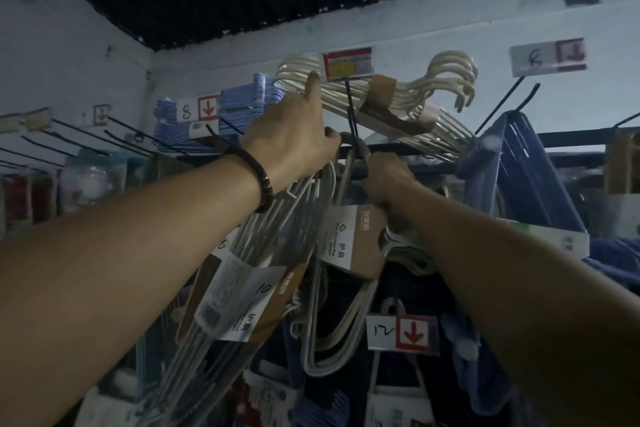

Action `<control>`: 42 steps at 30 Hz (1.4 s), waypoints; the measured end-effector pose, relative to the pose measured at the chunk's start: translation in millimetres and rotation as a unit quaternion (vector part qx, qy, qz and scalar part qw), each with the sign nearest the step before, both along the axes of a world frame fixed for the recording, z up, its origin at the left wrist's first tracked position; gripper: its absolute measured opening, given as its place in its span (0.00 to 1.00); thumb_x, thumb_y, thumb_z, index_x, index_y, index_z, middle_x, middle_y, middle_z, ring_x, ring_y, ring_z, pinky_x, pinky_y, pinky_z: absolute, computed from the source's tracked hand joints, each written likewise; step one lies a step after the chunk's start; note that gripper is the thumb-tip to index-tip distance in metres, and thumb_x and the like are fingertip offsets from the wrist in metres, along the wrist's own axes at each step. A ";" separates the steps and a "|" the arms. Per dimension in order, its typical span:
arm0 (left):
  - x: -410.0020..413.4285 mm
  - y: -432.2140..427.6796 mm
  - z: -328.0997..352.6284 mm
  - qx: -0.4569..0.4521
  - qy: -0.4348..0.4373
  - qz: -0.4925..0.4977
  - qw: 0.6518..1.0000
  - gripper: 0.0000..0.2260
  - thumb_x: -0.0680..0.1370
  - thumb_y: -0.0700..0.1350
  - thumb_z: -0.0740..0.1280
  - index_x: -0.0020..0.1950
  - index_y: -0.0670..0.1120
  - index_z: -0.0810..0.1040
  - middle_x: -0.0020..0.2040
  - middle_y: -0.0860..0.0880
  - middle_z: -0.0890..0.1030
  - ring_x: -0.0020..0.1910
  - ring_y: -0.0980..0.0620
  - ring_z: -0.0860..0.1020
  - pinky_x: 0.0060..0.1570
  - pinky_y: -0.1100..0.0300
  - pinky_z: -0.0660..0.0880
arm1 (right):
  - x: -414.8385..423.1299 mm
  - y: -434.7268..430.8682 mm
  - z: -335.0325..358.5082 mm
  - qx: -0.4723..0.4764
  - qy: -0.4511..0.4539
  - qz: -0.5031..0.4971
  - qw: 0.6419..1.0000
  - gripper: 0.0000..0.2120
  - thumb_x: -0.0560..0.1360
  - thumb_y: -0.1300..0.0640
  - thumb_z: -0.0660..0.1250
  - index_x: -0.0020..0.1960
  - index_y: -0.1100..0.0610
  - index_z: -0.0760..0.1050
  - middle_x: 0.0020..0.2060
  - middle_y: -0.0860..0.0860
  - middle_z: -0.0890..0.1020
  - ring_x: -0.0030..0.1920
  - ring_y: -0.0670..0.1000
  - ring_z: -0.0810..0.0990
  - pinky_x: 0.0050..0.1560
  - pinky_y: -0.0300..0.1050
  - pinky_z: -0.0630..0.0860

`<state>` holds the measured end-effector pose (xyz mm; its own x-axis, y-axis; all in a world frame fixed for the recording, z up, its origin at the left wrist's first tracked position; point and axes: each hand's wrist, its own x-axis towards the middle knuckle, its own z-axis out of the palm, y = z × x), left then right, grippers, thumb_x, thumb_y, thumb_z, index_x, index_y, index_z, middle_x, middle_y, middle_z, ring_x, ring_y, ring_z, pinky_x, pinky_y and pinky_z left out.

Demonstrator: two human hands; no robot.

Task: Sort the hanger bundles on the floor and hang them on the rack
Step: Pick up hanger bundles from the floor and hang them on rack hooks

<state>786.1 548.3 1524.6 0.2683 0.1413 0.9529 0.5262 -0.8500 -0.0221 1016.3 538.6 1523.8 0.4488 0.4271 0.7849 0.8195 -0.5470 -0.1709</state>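
— Well, what takes up most of the wall in front of them?
— The rack (571,136), dark bars with long pegs sticking out. At three o'clock, dark blue hangers (526,170) hang from it.

— And the bundles they're sorting?
— Two are up at the rack, dead centre. The grey bundle (242,291) trails down toward seven o'clock, with a paper band marked "10". The second bundle (349,236), banded the same, hangs toward six o'clock. Above them, at twelve to one o'clock, a cream bundle (408,94) lies across the top with its hooks pointing to two o'clock. Pale blue hangers (242,97) sit at eleven o'clock.

— What are the hands doing?
— The left hand (294,135) has its thumb and lower fingers curled round the grey bundle's hooks. Its forefinger is straight up, touching the end of the cream bundle. The right hand (388,180) is a tight fist round the neck of the second bundle.

— Are the hooks on a peg?
— They crowd right at the centre peg (351,111), but I can't tell if they're over it.

— Anything smaller?
— A price tag (348,62) at the peg's tip, a tag marked "12" (401,331) at five o'clock, and a dark bracelet (265,184) on the left wrist.
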 end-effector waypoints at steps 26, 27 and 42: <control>-68.7 -11.9 5.4 -0.099 -0.005 0.172 0.980 0.27 0.76 0.64 0.67 0.61 0.44 0.68 0.50 0.43 0.75 0.47 0.40 0.77 0.45 0.48 0.77 | 9.8 -10.3 -0.6 0.009 0.030 0.026 0.999 0.21 0.77 0.62 0.71 0.69 0.60 0.74 0.59 0.62 0.79 0.61 0.65 0.80 0.54 0.58 0.83; -72.5 -13.1 5.5 -0.102 0.000 0.174 0.979 0.26 0.76 0.63 0.69 0.60 0.45 0.68 0.49 0.43 0.75 0.45 0.40 0.77 0.39 0.52 0.74 | 10.0 -6.9 -4.7 0.019 0.045 0.027 0.998 0.22 0.77 0.62 0.71 0.70 0.60 0.74 0.62 0.63 0.79 0.63 0.66 0.79 0.56 0.59 0.82; -61.1 0.8 -19.3 -0.149 0.006 0.074 0.986 0.19 0.80 0.59 0.69 0.39 0.45 0.81 0.36 0.48 0.81 0.34 0.50 0.79 0.31 0.59 0.72 | -78.0 -45.5 -9.8 -0.235 0.059 0.183 0.953 0.16 0.80 0.49 0.67 0.57 0.62 0.80 0.54 0.59 0.87 0.51 0.59 0.88 0.56 0.57 0.84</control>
